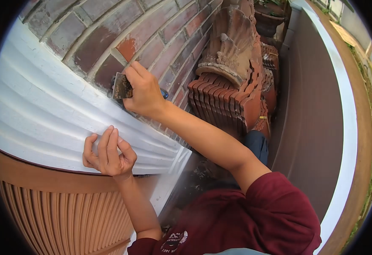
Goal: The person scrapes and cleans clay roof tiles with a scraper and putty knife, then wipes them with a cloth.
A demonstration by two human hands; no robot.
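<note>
My right hand [145,91] is closed around a putty knife, a scraper with a stained metal blade [122,86] and a bit of blue handle showing behind the hand. The blade lies against the brick wall [96,49], close to where the bricks meet the white ribbed moulding [58,106]. Lower down, my left hand [108,153] rests at the moulding with bent, slightly parted fingers and nothing visible in them.
Stacked terracotta roof tiles [222,100] stand along the wall, with a shell-shaped clay ornament [230,46] on top. A potted plant [268,19] is behind them. To the right runs a dark low wall [313,106] with a white edge; a brown slatted panel [62,212] sits below the moulding.
</note>
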